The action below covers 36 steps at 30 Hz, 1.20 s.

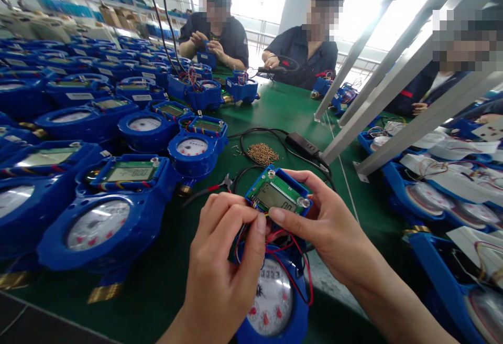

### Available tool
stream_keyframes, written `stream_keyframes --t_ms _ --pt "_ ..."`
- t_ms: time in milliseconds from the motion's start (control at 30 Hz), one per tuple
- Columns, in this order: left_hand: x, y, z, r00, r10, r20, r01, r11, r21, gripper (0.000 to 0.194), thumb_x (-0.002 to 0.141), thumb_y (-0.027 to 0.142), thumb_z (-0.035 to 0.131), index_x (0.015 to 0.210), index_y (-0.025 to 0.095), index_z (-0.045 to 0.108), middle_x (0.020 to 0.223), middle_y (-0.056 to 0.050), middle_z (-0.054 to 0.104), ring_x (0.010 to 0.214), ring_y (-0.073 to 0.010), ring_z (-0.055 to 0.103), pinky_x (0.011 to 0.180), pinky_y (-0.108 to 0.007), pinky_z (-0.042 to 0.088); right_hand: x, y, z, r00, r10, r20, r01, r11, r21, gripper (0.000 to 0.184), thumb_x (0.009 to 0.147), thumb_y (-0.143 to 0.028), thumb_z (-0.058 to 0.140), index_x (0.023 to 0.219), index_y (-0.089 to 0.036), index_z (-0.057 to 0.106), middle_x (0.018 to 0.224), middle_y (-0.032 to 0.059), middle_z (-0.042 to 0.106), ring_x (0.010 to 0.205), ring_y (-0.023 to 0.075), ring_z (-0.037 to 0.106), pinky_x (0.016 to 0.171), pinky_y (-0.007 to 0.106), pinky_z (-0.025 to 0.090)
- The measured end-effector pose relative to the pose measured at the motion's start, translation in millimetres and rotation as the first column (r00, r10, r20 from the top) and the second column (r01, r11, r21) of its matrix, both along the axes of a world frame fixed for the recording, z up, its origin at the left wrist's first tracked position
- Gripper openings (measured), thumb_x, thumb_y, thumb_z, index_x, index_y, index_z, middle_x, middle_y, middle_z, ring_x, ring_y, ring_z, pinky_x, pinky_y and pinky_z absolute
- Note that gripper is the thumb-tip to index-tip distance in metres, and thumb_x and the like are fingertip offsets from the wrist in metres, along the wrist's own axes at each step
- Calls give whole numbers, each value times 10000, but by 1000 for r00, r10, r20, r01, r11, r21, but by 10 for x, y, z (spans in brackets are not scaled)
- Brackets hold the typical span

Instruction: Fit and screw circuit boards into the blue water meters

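Note:
In front of me a blue water meter (pixel 271 302) with a round white dial lies on the table. Above it, my right hand (pixel 330 223) grips a display module (pixel 275 197), a green circuit board with a small LCD in a blue housing, its thumb on the board's lower edge. My left hand (pixel 226 255) is closed, thumb and forefinger pinching thin coloured wires at that same edge. Red and black wires (pixel 308 276) loop from the module down over the meter. The wire ends between my fingertips are hidden.
Many blue meters (pixel 102 218) fill the left side, and more open ones (pixel 440 202) stand at right. Behind my hands lie a pile of brass screws (pixel 262 153), cutters (pixel 212 187) and a black power strip (pixel 302 144). White metal posts (pixel 377 97) rise at right. Co-workers sit opposite.

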<state>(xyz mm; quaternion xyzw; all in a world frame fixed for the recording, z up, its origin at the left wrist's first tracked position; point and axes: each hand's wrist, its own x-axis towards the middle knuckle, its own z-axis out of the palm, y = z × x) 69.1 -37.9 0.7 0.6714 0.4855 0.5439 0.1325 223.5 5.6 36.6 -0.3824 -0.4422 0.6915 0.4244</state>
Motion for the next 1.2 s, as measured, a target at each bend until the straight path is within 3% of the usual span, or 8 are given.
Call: stream_keyframes --t_ms 133,333,500,833,1200 --pt "-12 -10 -16 1000 11 -5 -11 1000 -26 179 943 61 535 849 209 572 902 9 561 885 -127 554 817 -276 457 -3 0 -16 1000 -26 13 26 1000 7 576 718 -36 862 1185 -242 596 885 -35 790 697 69 736 665 112 602" --pt "-7 -20 -50 999 46 -7 -46 998 -40 152 939 80 576 857 207 588 893 13 563 841 -114 563 821 -252 471 39 30 -19 997 65 40 -67 997 37 538 742 -57 855 1185 -237 610 966 -23 781 795 85 739 726 138 611" --pt "12 -32 -35 997 70 15 -69 997 -26 152 949 79 558 854 194 586 899 0 569 853 -116 567 782 -253 467 35 41 -23 998 63 29 -64 998 28 548 729 -71 869 1183 -232 610 944 -21 779 776 88 736 724 147 612" --pt "-25 -24 -13 964 149 -219 -121 983 137 156 892 53 625 894 204 586 868 -18 555 831 -192 505 764 -360 409 -21 -9 -10 999 -43 34 43 999 3 592 685 -111 904 1187 -240 617 921 -25 785 740 100 739 696 160 612" --pt "-22 -35 -29 975 132 -179 -124 991 50 167 910 65 606 838 209 560 828 -11 524 811 -188 510 726 -357 416 12 -2 -24 1000 16 26 -16 1000 12 584 720 -115 886 1206 -238 586 939 -8 782 766 111 744 724 183 614"
